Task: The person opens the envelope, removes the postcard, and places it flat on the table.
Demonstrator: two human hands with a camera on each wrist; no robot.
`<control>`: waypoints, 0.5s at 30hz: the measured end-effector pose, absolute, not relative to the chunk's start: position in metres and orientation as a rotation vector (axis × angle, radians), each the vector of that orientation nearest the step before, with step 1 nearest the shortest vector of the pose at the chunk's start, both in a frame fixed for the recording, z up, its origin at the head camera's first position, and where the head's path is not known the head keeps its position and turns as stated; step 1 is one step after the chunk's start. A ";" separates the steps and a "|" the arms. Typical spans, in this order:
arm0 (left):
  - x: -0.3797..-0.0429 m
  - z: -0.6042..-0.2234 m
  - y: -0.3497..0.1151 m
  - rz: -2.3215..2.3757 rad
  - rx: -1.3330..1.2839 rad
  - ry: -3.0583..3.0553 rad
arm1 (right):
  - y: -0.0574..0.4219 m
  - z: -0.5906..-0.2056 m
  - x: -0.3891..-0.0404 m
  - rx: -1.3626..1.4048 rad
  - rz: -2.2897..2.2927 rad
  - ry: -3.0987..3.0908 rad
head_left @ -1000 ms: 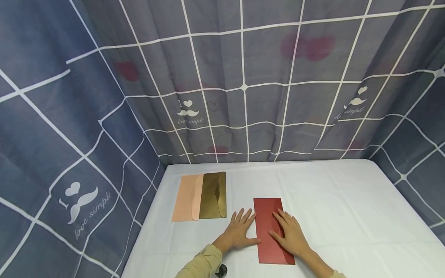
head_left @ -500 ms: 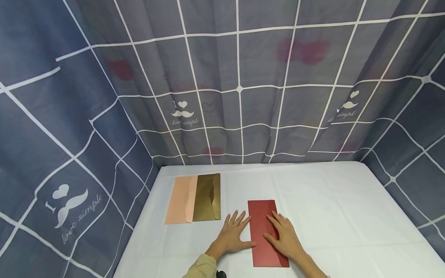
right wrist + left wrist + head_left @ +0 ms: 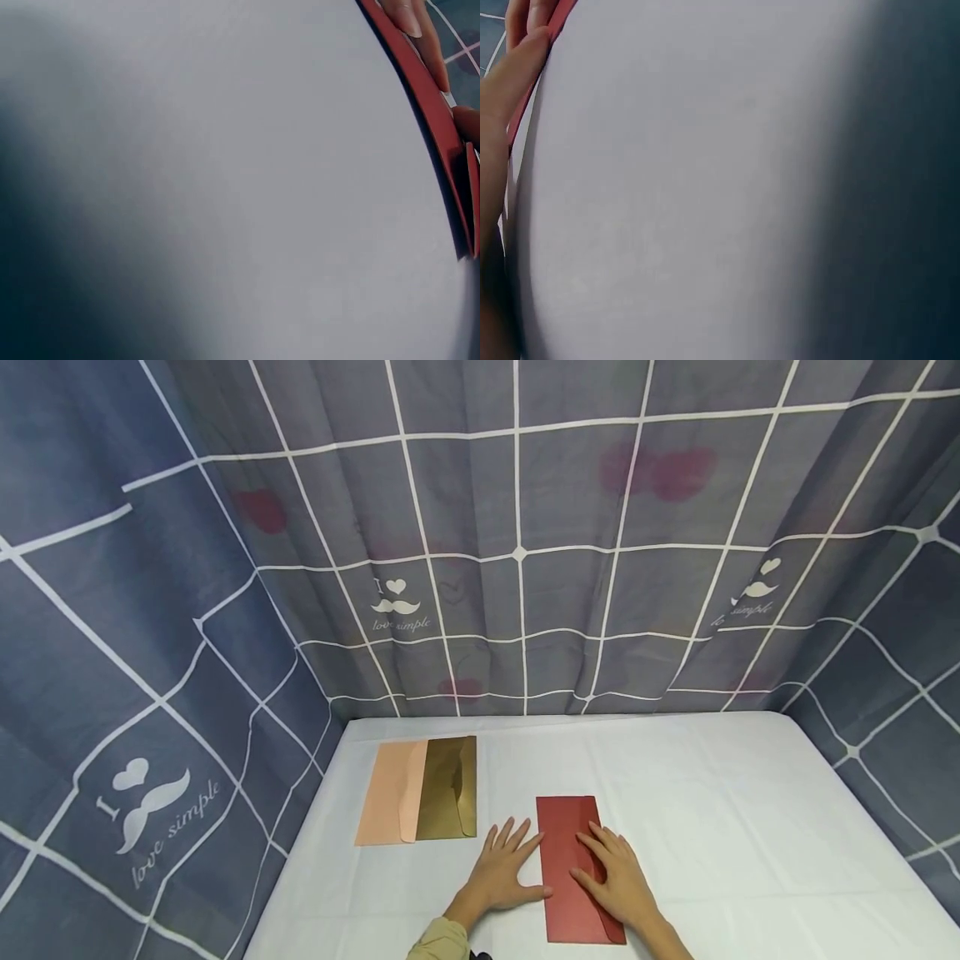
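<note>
- Red envelope [image 3: 564,910]: one, the landmark piece; lies flat on the white-covered surface [image 3: 712,810], flap along its right side. A gap between layers shows in the right wrist view.
- Left hand [image 3: 501,870]: fingers spread, grasping nothing; index fingertip and thumb tip at the red envelope's left edge.
- Right hand [image 3: 617,875]: laid over the red envelope's right side, fingers relaxed, no pinch apparent.
- Gold envelope [image 3: 441,789]: beyond and to the left of the red envelope, well apart from it; flap likewise on the right.
- Peach envelope [image 3: 382,797]: farther left of the red envelope, directly beside the gold one; overlap cannot be told.
- Step in hand, as judged: steadying and squaring the red envelope.
- Next move, as judged: any lift would call for fingertips under its thin edges and a light pinch, flap kept uncreased; a slide, only even pressure.
</note>
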State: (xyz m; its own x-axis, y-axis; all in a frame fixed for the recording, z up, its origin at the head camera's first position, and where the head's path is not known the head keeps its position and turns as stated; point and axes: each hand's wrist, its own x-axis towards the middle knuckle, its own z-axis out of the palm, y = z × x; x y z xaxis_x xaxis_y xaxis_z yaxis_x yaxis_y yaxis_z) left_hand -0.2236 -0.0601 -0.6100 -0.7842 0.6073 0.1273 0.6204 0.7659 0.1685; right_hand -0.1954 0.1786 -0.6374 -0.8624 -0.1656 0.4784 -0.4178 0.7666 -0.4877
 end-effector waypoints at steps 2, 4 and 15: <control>-0.223 -0.610 -0.059 -0.313 -1.003 -2.884 | 0.180 -0.638 -0.194 0.439 0.844 -2.544; -0.223 -0.610 -0.059 -0.329 -0.997 -2.898 | 0.180 -0.637 -0.194 0.444 0.845 -2.537; -0.224 -0.613 -0.058 -0.373 -0.957 -2.942 | 0.180 -0.638 -0.196 0.449 0.869 -2.542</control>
State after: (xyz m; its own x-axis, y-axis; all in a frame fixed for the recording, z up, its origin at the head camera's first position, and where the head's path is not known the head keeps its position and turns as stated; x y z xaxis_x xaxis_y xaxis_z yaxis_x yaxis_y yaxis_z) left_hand -0.2238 -0.0583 -0.6135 -0.8109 0.5770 0.0972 0.5830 0.7826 0.2185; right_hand -0.1956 0.1802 -0.6384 -0.8619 -0.1650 0.4794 -0.4239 0.7532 -0.5029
